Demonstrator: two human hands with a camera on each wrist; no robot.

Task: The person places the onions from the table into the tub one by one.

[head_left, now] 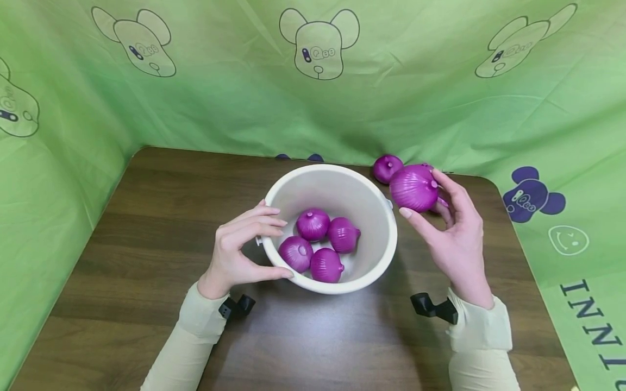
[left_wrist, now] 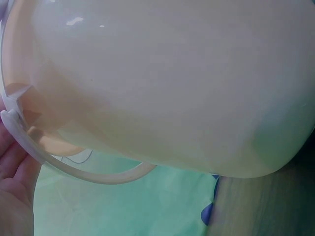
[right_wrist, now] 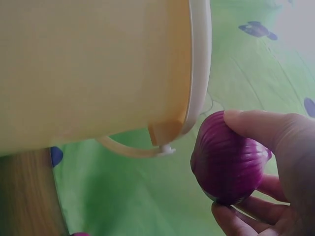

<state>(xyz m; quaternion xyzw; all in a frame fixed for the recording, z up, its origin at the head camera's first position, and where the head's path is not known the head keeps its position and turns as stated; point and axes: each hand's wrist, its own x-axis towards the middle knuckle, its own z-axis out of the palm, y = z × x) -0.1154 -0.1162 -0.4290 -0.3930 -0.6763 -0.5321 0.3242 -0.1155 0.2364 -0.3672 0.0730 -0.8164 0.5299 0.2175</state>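
My left hand [head_left: 244, 247] holds the left rim of a white bucket [head_left: 320, 171], fingers reaching over the edge and thumb along the front rim. Several purple onions [head_left: 313, 224] lie at the bottom of the bucket. To the right of the bucket, my right hand [head_left: 459, 239] grips another purple onion [head_left: 413, 187] between thumb and fingers, above the table. The right wrist view shows this onion [right_wrist: 229, 160] beside the bucket's rim [right_wrist: 199, 59], apart from it. Behind it, one onion [head_left: 388, 168] sits on the table, and more purple shows, partly hidden.
The bucket stands on a dark wooden table [head_left: 161, 233]. Its curved handle [left_wrist: 108, 176] hangs on the far side in the left wrist view. A green cloth [head_left: 235, 98] with mouse-like drawings hangs around the back and sides of the table.
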